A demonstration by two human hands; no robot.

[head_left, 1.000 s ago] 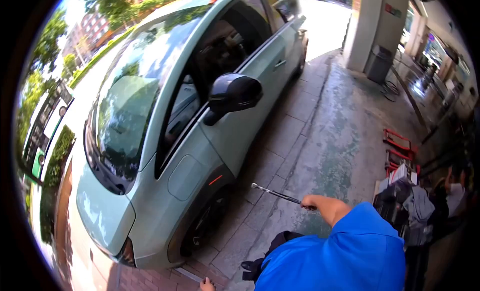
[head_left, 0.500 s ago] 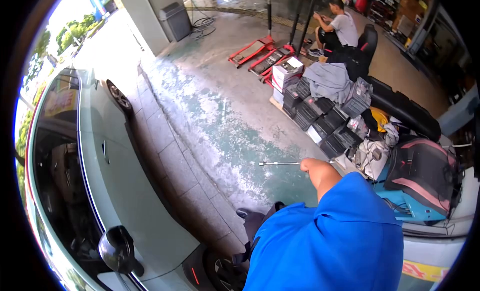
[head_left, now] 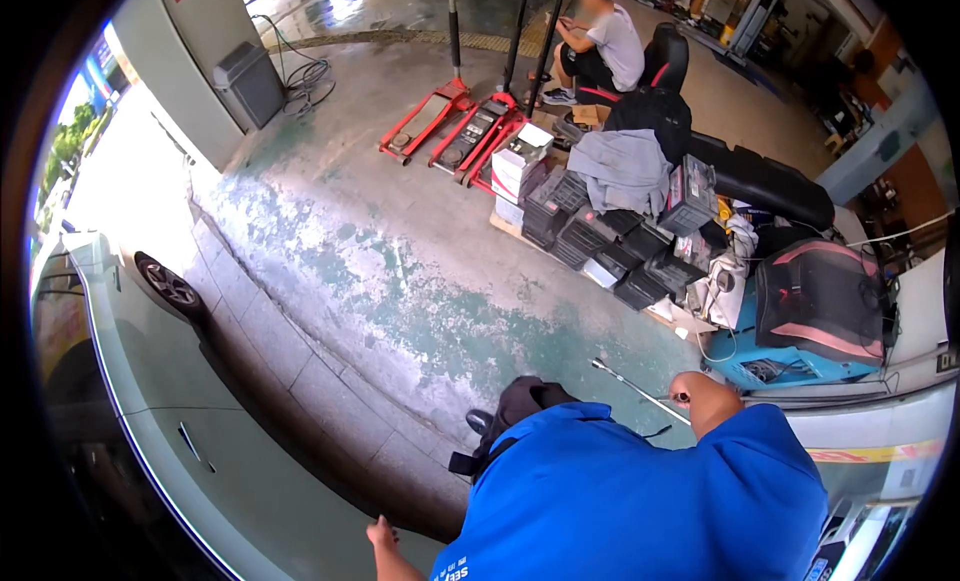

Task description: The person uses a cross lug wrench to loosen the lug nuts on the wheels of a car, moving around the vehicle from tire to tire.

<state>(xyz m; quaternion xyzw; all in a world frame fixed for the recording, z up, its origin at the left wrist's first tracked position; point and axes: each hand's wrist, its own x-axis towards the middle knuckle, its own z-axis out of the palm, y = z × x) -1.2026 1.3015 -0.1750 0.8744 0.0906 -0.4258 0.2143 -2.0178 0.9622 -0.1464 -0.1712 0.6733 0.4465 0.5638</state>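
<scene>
My right hand (head_left: 688, 389) is closed around a long, thin metal socket wrench (head_left: 632, 383). The wrench slants above the floor, with its socket end pointing up and left, away from my body. Part of the bar is hidden by the hand. Low in the view, my left hand (head_left: 381, 532) is beside the pale green car (head_left: 250, 481), apart from its door. Its fingers look loosely curled, and nothing shows in them. My blue shirt fills the lower middle, with one dark shoe (head_left: 479, 421) just beyond it.
Stacked car batteries (head_left: 590, 236) stand at the right, with a grey cloth (head_left: 625, 166) on top. Red floor jacks (head_left: 430, 121) are behind them, near a seated person (head_left: 610, 41). A black-and-pink seat (head_left: 820, 296) is at right. A hose (head_left: 305, 81) lies by a grey bin (head_left: 250, 86).
My view has turned and shifted so the floor things appear further left. My right hand and the wrench are lower and further right, the wrench now slanted. My left hand has come into view.
</scene>
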